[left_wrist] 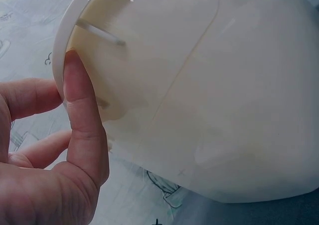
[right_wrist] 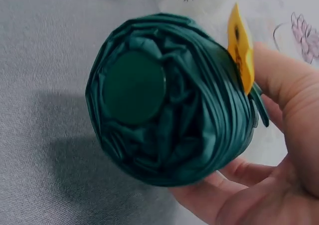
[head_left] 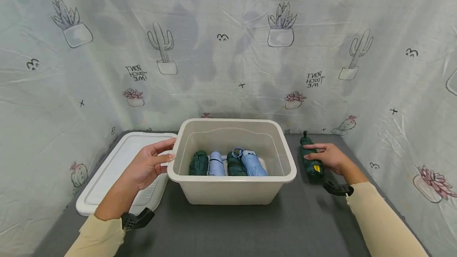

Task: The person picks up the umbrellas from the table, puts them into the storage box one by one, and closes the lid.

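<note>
In the head view, my left hand (head_left: 151,165) pinches the left rim of a beige plastic bin (head_left: 232,191). The left wrist view shows the thumb and fingers at the bin's rim (left_wrist: 62,50). To the right of the bin, my right hand (head_left: 330,158) grips a folded dark green umbrella (head_left: 310,162) with a yellow tag (right_wrist: 241,53). Its round end (right_wrist: 134,88) faces the right wrist camera. Side by side in the bin lie a dark green folded umbrella (head_left: 198,163), a light blue one (head_left: 216,165), another green one (head_left: 235,166) and another light blue one (head_left: 252,163).
A white lid (head_left: 123,162) lies flat left of the bin, partly beneath my left forearm in view. The dark grey tabletop (head_left: 228,229) carries everything. A cactus-printed curtain (head_left: 228,62) hangs behind the table and along both sides.
</note>
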`<state>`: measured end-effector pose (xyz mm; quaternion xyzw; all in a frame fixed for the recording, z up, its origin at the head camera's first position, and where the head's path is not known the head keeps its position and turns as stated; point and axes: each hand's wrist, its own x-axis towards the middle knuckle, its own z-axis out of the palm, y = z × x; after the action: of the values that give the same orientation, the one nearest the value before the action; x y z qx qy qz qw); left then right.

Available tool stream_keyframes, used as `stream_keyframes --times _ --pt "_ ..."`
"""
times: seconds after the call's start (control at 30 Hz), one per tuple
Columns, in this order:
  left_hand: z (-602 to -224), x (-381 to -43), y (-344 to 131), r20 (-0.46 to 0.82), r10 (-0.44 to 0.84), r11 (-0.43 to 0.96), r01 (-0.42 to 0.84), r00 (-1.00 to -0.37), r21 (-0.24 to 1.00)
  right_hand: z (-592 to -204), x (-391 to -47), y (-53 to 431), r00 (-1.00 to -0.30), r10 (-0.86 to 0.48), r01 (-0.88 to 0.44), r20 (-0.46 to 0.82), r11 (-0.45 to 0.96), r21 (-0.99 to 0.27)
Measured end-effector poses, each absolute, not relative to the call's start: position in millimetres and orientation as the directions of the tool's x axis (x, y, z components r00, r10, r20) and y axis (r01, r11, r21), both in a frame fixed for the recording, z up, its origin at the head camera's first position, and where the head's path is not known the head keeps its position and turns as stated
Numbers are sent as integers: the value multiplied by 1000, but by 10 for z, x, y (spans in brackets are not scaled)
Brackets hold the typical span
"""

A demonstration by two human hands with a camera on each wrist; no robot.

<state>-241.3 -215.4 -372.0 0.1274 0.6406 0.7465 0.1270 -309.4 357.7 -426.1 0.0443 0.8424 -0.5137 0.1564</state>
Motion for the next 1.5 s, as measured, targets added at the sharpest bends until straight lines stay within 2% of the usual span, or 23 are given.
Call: stream_keyframes --times 0.37,0.87,1.2,1.5 --pt "-3719 -2421 -2148 20 357 -136 -30 -934 990 -4019 -2963 3377 -934 -168 227 -314 396 -890" --pt "-3708 -2430 -2160 18 357 -131 -31 -934 991 -3460 -2835 3152 -934 -223 192 -280 347 -918" --pt "-3706 -2432 -2153 15 358 -136 -37 -934 990 -3029 -2722 2899 -919 -264 213 -294 297 -931" --pt "-3697 -2423 -2153 10 355 -128 -37 -935 991 -2801 -2703 2594 -903 -297 236 -310 260 -936"
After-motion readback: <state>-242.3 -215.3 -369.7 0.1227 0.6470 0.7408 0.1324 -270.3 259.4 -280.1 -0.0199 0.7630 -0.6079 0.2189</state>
